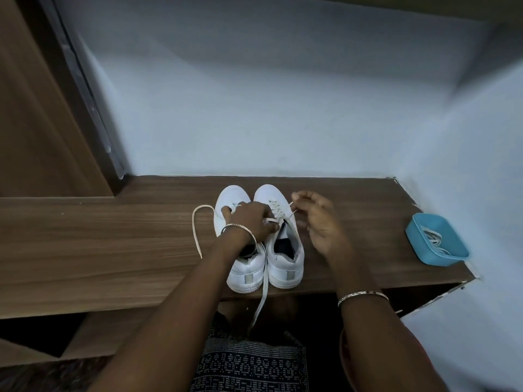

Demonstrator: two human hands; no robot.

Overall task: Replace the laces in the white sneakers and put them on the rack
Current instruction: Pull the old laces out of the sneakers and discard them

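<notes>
The white sneakers (283, 261) stand mid-frame on the surface (113, 236), where the left hand (250, 219) and right hand (319, 222) each pinch the lace (294, 211) of the right-hand shoe, seemingly unthreading it; next it needs drawing free of the eyelets before taking a fresh one from the blue tray (418, 239) at right.

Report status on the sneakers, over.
Left hand, right hand pinch lace on right sneaker. Loose lace lies beside left sneaker. Blue tray off right; nothing blocking.

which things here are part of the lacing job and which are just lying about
Job: sneakers, lace in left hand and right hand, loose lace, tray of laces.
Not part: door, bangles.
</notes>
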